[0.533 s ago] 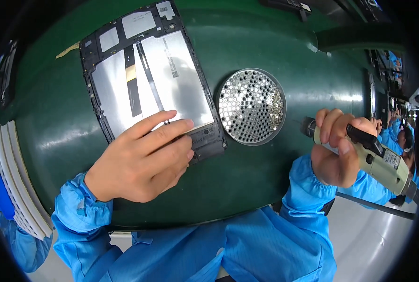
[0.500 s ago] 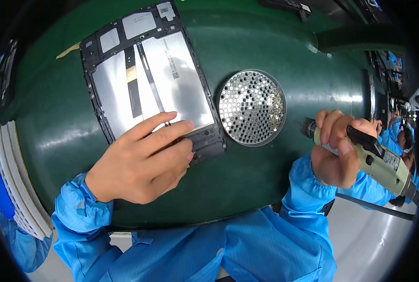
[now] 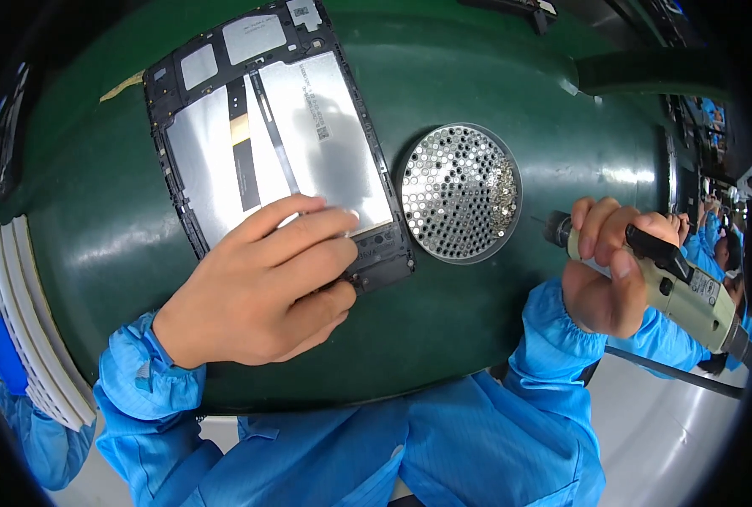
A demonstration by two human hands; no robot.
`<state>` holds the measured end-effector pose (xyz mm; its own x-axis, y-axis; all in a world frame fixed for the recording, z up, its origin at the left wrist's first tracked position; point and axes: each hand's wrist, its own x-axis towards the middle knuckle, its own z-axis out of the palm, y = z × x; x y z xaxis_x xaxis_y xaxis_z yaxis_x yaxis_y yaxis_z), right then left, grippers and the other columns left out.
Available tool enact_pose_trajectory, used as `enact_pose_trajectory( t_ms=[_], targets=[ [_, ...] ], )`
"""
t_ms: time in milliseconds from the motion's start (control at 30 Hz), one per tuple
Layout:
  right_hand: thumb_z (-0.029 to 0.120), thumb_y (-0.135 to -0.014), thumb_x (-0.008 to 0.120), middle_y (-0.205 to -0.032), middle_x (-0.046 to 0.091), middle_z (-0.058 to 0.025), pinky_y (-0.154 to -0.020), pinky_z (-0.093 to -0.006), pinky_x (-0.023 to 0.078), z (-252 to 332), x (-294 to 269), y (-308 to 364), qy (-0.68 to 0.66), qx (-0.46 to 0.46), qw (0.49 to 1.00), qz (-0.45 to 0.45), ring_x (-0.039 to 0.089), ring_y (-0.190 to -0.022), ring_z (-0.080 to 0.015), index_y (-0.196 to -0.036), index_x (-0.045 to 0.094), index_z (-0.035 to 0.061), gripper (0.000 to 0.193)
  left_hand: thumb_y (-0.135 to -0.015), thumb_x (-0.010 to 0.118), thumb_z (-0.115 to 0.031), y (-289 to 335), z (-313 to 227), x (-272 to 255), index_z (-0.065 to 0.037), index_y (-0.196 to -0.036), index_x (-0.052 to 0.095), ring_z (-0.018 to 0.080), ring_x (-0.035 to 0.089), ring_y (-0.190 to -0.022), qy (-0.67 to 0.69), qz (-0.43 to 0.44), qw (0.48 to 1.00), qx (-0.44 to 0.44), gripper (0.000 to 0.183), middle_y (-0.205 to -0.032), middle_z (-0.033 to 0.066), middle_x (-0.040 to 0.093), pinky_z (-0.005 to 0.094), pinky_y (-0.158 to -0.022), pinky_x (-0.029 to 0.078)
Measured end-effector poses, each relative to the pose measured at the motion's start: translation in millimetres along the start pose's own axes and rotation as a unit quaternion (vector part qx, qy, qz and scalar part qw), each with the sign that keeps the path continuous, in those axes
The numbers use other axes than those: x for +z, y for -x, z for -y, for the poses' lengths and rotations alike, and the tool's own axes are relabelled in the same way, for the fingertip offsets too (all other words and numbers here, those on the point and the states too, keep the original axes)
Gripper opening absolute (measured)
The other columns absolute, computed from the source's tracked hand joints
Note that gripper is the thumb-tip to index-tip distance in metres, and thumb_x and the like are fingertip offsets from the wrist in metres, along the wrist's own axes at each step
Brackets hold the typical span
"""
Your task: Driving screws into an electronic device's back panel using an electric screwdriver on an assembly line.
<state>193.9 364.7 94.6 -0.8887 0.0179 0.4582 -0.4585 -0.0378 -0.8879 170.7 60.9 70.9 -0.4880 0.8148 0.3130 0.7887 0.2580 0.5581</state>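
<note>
On the green bench lies a tablet body [image 3: 342,127], opened up, with its black frame and silver metal sheet facing up. A thin dark flex cable [image 3: 273,135] runs down the sheet toward my left hand [image 3: 266,283]. That hand rests over the tablet's lower edge, palm down, fingers stretched out and slightly apart; its thumb is hidden beneath. My right hand [image 3: 612,258] is wrapped round a pale electric screwdriver [image 3: 688,300], its bit pointing left, raised off the bench. Between the hands stands a round metal screw tray [image 3: 456,190], its plate full of holes, with loose screws heaped at the right.
White stacked trays [image 3: 34,313] with a blue piece stand at the left edge. A yellowish strip [image 3: 122,87] lies beside the tablet's top left. A dark cable [image 3: 675,372] trails below the screwdriver. Other people in blue [image 3: 713,237] sit at the far right.
My left hand has shifted slightly right, its fingers a little further apart. The tablet and screw tray appear slightly further right in view. My right hand still grips the screwdriver, almost unmoved.
</note>
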Motion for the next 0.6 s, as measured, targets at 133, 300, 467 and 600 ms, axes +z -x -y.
enact_pose_trajectory(
  t_ms=[133,300,467,600],
  targets=[
    [0.009,-0.076,0.058,-0.065,0.049,-0.0081,-0.064,-0.0396,0.042,1,5,-1,-0.003,-0.002,1.0,-0.011,0.049,-0.057,-0.0203,-0.112,0.05,0.003,0.037,-0.06,0.073,-0.006,-2,-1,-4,-0.004,-0.073,0.063,0.0351,0.056,-0.107,0.012,0.001,1.0,-0.014,0.017,-0.098,0.0143,0.054,0.0539,-0.096,0.043],
    [0.008,-0.076,0.057,-0.064,0.049,-0.0084,-0.064,-0.0396,0.042,-2,6,1,-0.011,-0.014,0.999,-0.029,0.048,-0.057,-0.0202,-0.111,0.049,0.002,0.037,-0.062,0.073,-0.007,9,-17,-5,-0.002,-0.08,0.066,0.0359,0.054,-0.112,-0.044,0.016,0.999,-0.01,0.02,-0.098,0.0138,0.055,0.0567,-0.1,0.038],
    [0.007,-0.075,0.055,-0.064,0.048,-0.008,-0.063,-0.0388,0.043,4,-1,-2,-0.003,-0.014,0.997,-0.073,0.048,-0.057,-0.0199,-0.108,0.048,0.001,0.034,-0.065,0.075,-0.011,40,-49,8,-0.001,-0.096,0.066,0.0369,0.053,-0.113,-0.198,-0.028,0.974,-0.104,0.034,-0.103,0.015,0.059,0.055,-0.099,0.039],
    [0.004,-0.075,0.056,-0.065,0.05,-0.008,-0.064,-0.0392,0.044,3,3,-2,-0.002,-0.015,0.995,-0.094,0.049,-0.058,-0.019,-0.107,0.048,0.0013,0.033,-0.07,0.071,-0.008,39,-46,12,0.001,-0.098,0.065,0.0372,0.054,-0.111,-0.282,-0.05,0.952,-0.105,0.03,-0.104,0.0158,0.06,0.0525,-0.097,0.042]
  ],
)
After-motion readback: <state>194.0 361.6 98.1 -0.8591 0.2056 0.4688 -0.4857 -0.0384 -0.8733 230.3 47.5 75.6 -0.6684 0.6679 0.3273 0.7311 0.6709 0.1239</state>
